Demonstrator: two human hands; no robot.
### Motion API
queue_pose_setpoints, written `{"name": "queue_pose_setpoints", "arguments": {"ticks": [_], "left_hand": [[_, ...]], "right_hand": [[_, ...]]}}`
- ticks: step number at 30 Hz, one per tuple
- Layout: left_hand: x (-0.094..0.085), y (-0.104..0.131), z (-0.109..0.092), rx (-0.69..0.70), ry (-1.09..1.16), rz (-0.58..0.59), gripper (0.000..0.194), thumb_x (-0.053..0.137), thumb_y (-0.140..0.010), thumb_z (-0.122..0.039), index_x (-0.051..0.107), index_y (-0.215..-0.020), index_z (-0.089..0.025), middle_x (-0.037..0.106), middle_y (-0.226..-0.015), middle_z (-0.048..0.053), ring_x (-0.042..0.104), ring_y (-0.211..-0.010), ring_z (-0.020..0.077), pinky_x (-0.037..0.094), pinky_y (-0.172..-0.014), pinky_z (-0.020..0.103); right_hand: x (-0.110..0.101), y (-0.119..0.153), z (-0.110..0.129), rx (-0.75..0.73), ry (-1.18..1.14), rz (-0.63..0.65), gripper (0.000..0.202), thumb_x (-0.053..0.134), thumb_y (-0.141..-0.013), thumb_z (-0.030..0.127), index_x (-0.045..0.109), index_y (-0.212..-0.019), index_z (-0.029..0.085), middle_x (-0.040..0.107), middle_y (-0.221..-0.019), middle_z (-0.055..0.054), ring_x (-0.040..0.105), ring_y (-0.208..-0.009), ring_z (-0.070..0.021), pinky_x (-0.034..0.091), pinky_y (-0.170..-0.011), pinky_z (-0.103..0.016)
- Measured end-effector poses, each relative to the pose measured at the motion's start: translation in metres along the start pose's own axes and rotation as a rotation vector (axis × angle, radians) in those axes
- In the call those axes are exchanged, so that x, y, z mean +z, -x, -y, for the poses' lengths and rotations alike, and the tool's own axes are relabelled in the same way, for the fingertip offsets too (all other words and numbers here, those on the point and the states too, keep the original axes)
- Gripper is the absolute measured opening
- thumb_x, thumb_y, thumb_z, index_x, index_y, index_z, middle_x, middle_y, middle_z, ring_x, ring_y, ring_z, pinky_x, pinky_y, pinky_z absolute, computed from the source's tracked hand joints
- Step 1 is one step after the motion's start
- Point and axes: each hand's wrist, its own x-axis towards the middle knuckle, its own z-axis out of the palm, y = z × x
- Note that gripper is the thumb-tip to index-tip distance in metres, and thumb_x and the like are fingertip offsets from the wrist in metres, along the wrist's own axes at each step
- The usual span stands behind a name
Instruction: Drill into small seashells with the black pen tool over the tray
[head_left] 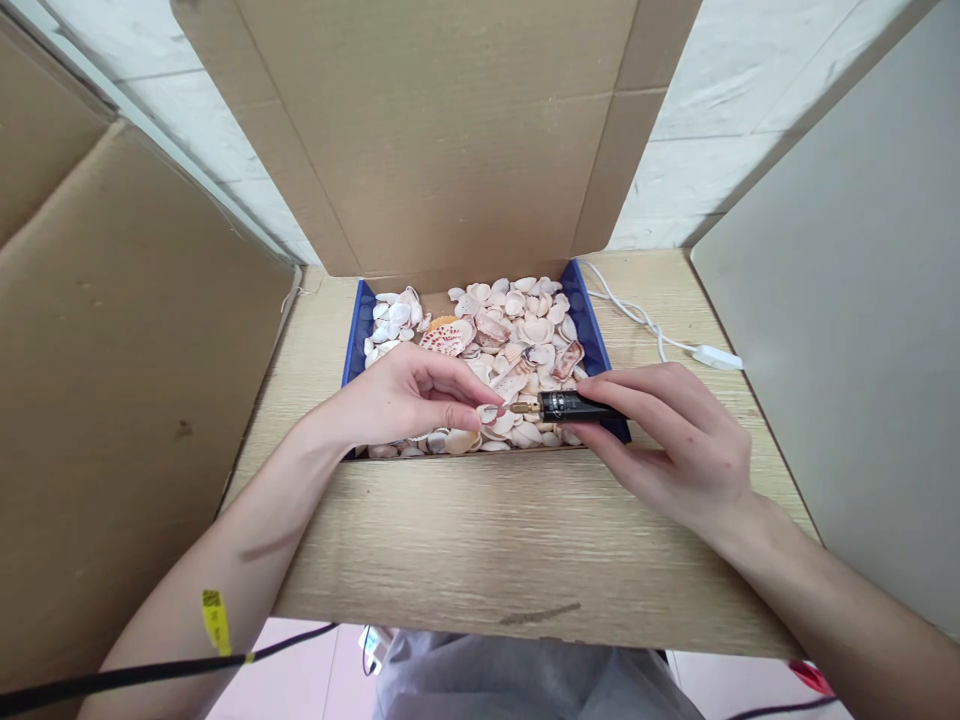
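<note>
My left hand (416,395) pinches a small pale shell (488,413) between thumb and fingers, over the front of a blue-sided box (594,325). From the right, my right hand (667,430) grips a black pen-like drill (574,406). Its brass-coloured tip points left and reaches the held shell or stops just short; which of these I cannot tell. Below both hands the box holds many shells (536,330), mostly white and pink, with a larger red-speckled one (444,340) left of the middle.
The box stands on a light wooden table (450,540). Cardboard (450,130) rises behind it, with panels at left and right. A white cable with an inline switch (716,357) lies right of the box. A black cable (112,678) crosses the lower left.
</note>
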Motion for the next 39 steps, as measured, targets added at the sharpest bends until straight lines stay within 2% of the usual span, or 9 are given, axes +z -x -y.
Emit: {"name": "queue_pose_setpoints", "arguments": {"ticks": [6, 13, 22, 30, 35, 39], "left_hand": [[0.0, 0.0001, -0.0012, 0.018, 0.022, -0.029, 0.014, 0.081, -0.069, -0.014, 0.078, -0.083, -0.015, 0.078, -0.08, 0.004, 0.073, -0.073, 0.014, 0.058, -0.068, 0.02], [0.0014, 0.0006, -0.0025, 0.025, 0.047, -0.061, 0.015, 0.081, -0.068, -0.014, 0.078, -0.083, -0.016, 0.079, -0.083, 0.003, 0.074, -0.077, 0.0153, 0.06, -0.072, 0.021], [-0.001, 0.0008, -0.0002, 0.018, 0.041, 0.003, 0.016, 0.081, -0.068, -0.014, 0.078, -0.084, -0.015, 0.078, -0.08, 0.005, 0.073, -0.075, 0.016, 0.06, -0.071, 0.023], [-0.0033, 0.0015, 0.0, -0.011, -0.034, 0.05, 0.016, 0.078, -0.07, -0.013, 0.078, -0.085, -0.016, 0.077, -0.077, 0.003, 0.069, -0.066, 0.0104, 0.054, -0.061, 0.016], [-0.0028, 0.0022, 0.0001, -0.059, -0.037, 0.062, 0.016, 0.078, -0.07, -0.016, 0.078, -0.086, -0.016, 0.077, -0.078, 0.004, 0.069, -0.068, 0.0121, 0.055, -0.062, 0.019], [-0.0021, 0.0013, 0.0007, -0.034, -0.042, 0.061, 0.015, 0.078, -0.072, -0.016, 0.078, -0.087, -0.017, 0.077, -0.078, 0.004, 0.07, -0.069, 0.0122, 0.055, -0.064, 0.019]], "right_hand": [[0.0014, 0.0041, 0.0003, 0.013, -0.026, 0.033, 0.03, 0.075, -0.08, 0.023, 0.063, -0.107, 0.019, 0.073, -0.091, -0.007, 0.069, -0.075, -0.0163, 0.059, -0.067, -0.028], [0.0011, 0.0025, 0.0006, 0.034, -0.035, 0.042, 0.029, 0.074, -0.081, 0.023, 0.063, -0.107, 0.019, 0.073, -0.091, -0.007, 0.069, -0.075, -0.0158, 0.058, -0.066, -0.027], [0.0, 0.0016, -0.0001, 0.026, -0.038, 0.036, 0.031, 0.072, -0.082, 0.02, 0.063, -0.111, 0.024, 0.072, -0.093, -0.005, 0.069, -0.077, -0.0176, 0.059, -0.068, -0.031], [0.0001, -0.0003, 0.0003, -0.004, -0.015, 0.013, 0.031, 0.074, -0.08, 0.018, 0.062, -0.108, 0.023, 0.071, -0.092, -0.005, 0.066, -0.075, -0.0171, 0.057, -0.067, -0.031], [-0.0001, -0.0004, 0.0, -0.015, -0.007, 0.006, 0.031, 0.072, -0.081, 0.019, 0.064, -0.111, 0.025, 0.072, -0.092, -0.004, 0.066, -0.075, -0.0178, 0.057, -0.066, -0.033], [-0.0002, 0.0002, 0.0004, -0.01, 0.003, 0.0, 0.032, 0.072, -0.081, 0.018, 0.063, -0.111, 0.024, 0.071, -0.098, -0.007, 0.068, -0.082, -0.0192, 0.059, -0.072, -0.034]]}}
